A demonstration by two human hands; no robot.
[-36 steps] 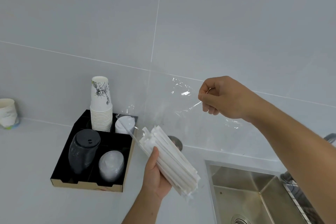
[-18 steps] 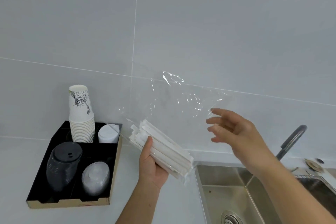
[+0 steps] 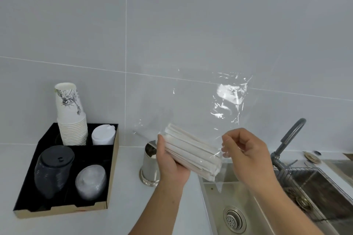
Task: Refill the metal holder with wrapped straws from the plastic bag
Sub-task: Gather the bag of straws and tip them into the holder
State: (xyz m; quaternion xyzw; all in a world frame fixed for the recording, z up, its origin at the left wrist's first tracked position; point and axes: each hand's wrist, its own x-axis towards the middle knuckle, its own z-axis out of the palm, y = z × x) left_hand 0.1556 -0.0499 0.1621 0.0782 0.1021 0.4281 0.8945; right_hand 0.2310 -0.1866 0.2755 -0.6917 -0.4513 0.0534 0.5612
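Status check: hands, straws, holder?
Left hand grips wrapped straws, still inside plastic bag. Right hand pinching bag's lower end. Metal holder upright behind left hand, partly hidden.

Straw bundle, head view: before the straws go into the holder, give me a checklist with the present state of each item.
1. Bundle held firmly: ok. The left hand grips the straws from below.
2. Bag clear of the straws: not ok. The bag still wraps them; the right hand pinches the film at their right end.
3. Holder upright: ok, it stands on the counter behind the left hand.
4. Holder mouth unobstructed: cannot tell, the hand hides part of it.
5. Room inside: cannot tell.
6. Drop risk: not ok. The bundle's right end hangs over the sink.
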